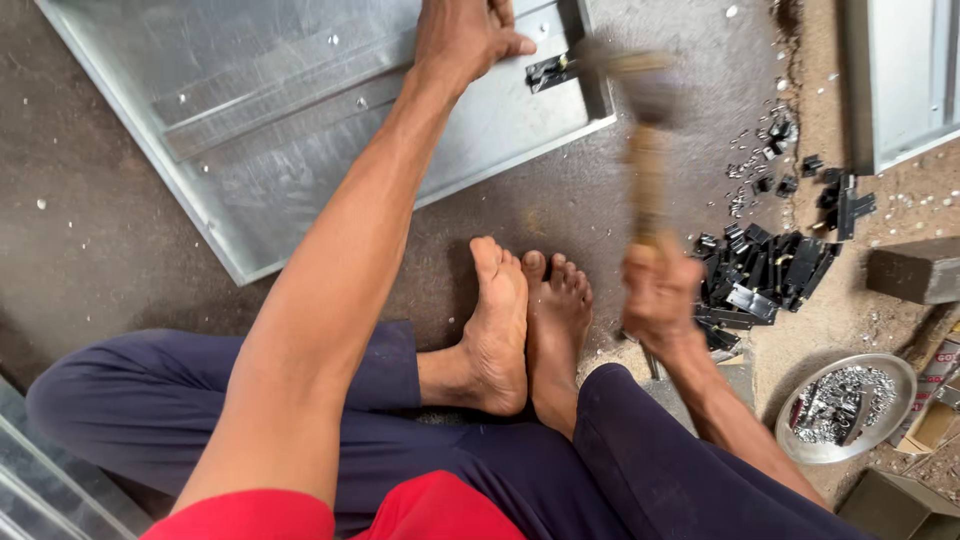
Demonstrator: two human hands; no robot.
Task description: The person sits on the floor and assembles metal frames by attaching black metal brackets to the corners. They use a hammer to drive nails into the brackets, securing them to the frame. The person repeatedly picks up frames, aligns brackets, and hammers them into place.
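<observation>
Dark blue trousers [330, 420] and a red shirt hem [420, 510] fill the bottom edge, with 2 bare feet [525, 320] crossed on the concrete floor [90, 240]. Further left and up, a grey sheet-metal panel [280, 110] lies flat. The left hand [465, 35] presses down on it, fingers spread narrow, beside a small black hinge [550, 70] at the panel's edge. The right hand [658, 295] is closed around a wooden-handled hammer [645, 150], its head blurred just beside the hinge. Right of it lies a heap of black hinges [765, 270], then a round metal dish of screws [845, 405].
</observation>
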